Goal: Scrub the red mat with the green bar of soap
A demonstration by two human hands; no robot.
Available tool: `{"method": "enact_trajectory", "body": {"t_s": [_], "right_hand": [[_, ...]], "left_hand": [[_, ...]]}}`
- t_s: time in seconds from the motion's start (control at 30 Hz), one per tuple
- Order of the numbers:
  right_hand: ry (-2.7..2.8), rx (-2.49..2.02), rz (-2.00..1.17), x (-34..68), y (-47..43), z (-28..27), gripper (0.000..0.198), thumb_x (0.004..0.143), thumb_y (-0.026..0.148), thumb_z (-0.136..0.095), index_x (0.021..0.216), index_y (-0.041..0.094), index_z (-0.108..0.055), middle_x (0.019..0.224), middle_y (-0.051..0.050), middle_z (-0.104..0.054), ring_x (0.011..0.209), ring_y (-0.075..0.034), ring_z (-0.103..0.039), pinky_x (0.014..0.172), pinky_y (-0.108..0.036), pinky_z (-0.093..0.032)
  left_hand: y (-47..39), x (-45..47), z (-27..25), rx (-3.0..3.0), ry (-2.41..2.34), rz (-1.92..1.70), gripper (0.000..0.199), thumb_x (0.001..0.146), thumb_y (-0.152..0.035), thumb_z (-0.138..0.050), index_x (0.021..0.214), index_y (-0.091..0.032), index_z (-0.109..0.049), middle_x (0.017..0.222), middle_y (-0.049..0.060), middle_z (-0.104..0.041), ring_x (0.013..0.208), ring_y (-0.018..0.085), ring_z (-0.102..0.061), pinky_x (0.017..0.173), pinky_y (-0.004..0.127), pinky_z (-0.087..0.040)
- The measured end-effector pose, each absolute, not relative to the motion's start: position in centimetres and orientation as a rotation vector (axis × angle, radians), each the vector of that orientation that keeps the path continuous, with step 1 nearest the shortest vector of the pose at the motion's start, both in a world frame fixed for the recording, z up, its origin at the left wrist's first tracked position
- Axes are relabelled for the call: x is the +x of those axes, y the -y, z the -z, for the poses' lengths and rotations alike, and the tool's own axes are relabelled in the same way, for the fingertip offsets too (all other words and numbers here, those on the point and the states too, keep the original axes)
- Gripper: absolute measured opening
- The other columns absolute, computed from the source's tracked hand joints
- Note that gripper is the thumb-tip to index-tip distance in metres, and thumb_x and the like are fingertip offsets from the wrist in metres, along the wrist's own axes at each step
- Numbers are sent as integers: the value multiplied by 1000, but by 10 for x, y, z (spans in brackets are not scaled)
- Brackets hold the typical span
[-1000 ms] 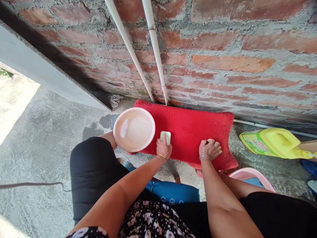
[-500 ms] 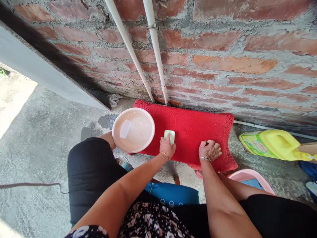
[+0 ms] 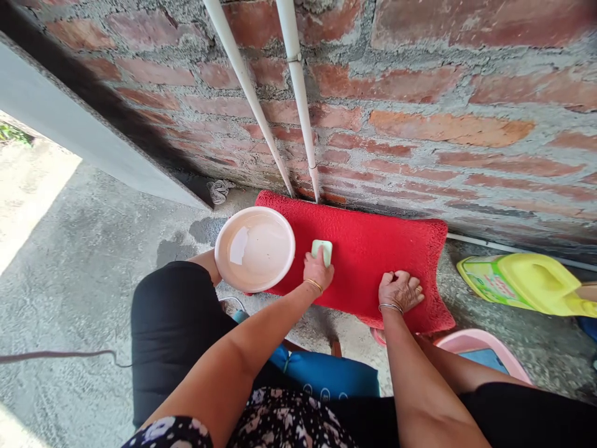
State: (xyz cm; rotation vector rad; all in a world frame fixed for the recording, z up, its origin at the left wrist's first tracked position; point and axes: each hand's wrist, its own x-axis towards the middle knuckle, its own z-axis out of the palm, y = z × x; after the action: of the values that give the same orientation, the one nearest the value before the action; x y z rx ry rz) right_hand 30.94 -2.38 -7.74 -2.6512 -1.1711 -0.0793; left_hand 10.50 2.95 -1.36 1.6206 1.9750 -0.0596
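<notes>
A red textured mat (image 3: 364, 249) lies over a low bench-like support against the wall. My left hand (image 3: 318, 269) is closed on a pale green scrub brush (image 3: 323, 250), flat with rounded corners, pressed to the mat left of its middle; its underside is hidden. Toward the mat's right end, my right hand (image 3: 401, 290) is closed with curled fingers, bearing down on the red cloth. A pale pink basin (image 3: 255, 249) of water stands on the mat's left end, beside my left hand.
Behind the mat rises a brick wall (image 3: 420, 87) with two white pipes (image 3: 303, 112). A yellow jug (image 3: 527, 281) stands at the right, near a pink tub (image 3: 508, 358) holding something blue. A crumpled grey rag (image 3: 219, 190) lies by the door panel. A blue bundle (image 3: 331, 372) is between my legs.
My left hand and the brush stay at nearly the same spot on the mat, the brush slightly nearer the wall. My right hand keeps its place. The whole view has shifted a little.
</notes>
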Motion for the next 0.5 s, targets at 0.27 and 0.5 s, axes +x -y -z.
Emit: {"method": "enact_trajectory", "body": {"t_s": [0.27, 0.5], "right_hand": [[1216, -2644, 163, 311, 24, 79, 25, 79, 39, -48, 85, 20, -61, 86, -9, -51, 82, -26, -45, 67, -36, -27], [1223, -2630, 214, 312, 26, 83, 26, 80, 41, -46, 83, 20, -61, 86, -10, -55, 80, -27, -48, 64, -35, -27]], "left_hand": [[-38, 105, 14, 1726, -1815, -112, 68, 76, -39, -56, 139, -27, -34, 120, 11, -44, 107, 25, -48, 94, 37, -39], [-70, 104, 18, 1524, -2097, -78, 71, 77, -34, -54, 142, -20, -28, 126, 17, -40, 111, 32, -46, 93, 46, -37]]}}
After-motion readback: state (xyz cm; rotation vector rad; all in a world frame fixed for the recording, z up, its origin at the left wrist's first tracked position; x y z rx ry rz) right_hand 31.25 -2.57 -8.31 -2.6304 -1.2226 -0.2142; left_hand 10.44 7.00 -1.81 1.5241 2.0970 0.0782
